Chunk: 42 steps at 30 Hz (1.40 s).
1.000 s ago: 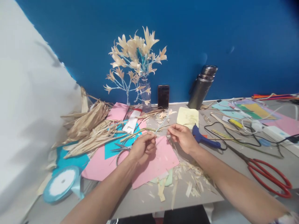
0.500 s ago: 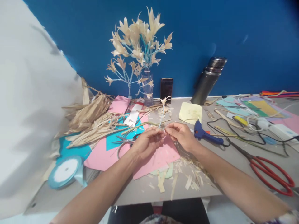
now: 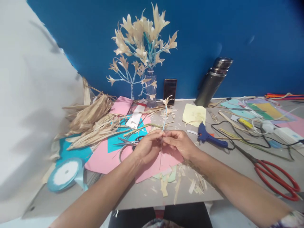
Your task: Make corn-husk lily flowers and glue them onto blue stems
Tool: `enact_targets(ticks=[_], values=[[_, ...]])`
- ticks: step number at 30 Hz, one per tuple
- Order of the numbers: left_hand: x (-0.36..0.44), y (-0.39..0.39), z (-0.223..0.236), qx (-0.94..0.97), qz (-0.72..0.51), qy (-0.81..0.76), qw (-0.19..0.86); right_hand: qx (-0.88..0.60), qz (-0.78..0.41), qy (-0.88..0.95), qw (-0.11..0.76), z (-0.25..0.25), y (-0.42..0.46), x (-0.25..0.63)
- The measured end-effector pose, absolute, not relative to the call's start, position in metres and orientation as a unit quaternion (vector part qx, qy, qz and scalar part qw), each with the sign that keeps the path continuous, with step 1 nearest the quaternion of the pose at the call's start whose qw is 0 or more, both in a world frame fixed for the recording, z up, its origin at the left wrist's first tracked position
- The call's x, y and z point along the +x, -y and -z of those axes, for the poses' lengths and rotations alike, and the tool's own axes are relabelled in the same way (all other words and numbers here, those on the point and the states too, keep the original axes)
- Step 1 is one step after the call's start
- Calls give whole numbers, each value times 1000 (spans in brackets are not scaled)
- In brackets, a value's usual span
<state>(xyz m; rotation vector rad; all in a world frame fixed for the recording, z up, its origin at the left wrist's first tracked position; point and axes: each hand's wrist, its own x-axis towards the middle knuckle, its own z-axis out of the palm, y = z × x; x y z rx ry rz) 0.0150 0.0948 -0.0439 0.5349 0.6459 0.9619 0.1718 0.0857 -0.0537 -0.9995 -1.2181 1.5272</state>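
Over the pink sheet (image 3: 102, 160), my left hand (image 3: 148, 145) pinches the stem of a small artificial flower (image 3: 167, 100) with pale, dried-leaf-like petals. The stem stands nearly upright, wrapped in light blue above the fingers. A thin bare length hangs below them. My right hand (image 3: 181, 142) is closed on the same stem, its fingertips against the left ones. The exact finger contact is partly hidden. Small scissors (image 3: 122, 142) lie beside my left hand. A blue glue gun (image 3: 211, 136) rests to the right of my right hand.
Dried husks (image 3: 92, 114) and a ribbon spool (image 3: 65, 172) are on the left. A vase (image 3: 151, 85) of similar flowers, a phone (image 3: 170, 90) and a flask (image 3: 212, 84) stand along the wall. Red-handled scissors (image 3: 275, 177) and cords lie on the right. Scraps (image 3: 163, 186) litter the front.
My right hand has moved slightly left, and both hands now meet at the stem. The stem's lower end shows more clearly below the fingers. A pale strip shows beside the glue gun.
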Motion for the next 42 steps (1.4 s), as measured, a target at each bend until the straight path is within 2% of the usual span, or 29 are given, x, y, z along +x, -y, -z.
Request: enact_targets(ticks=[9,16,20,23,26,29,37,42], values=[[10,-97,41,210,-441,-336,805,-264,-725,389,504,27,-91,196],[11,-92,36,255,-411,-335,809,-409,-592,476,506,47,-93,185],[12,-92,38,283,-401,-354,796,-428,-568,491,503,48,-92,184],[11,-93,39,297,-405,-350,791,-398,-626,435,510,45,-93,187],[10,-93,39,287,-405,-355,792,-325,-725,383,470,41,-95,192],[9,-95,39,271,-414,-363,790,-286,-766,389,424,39,-95,195],[7,-100,36,245,-469,-378,759,-211,-775,479,355,34,-88,196],[4,-101,32,259,-485,-388,740,-218,-768,507,325,32,-86,197]])
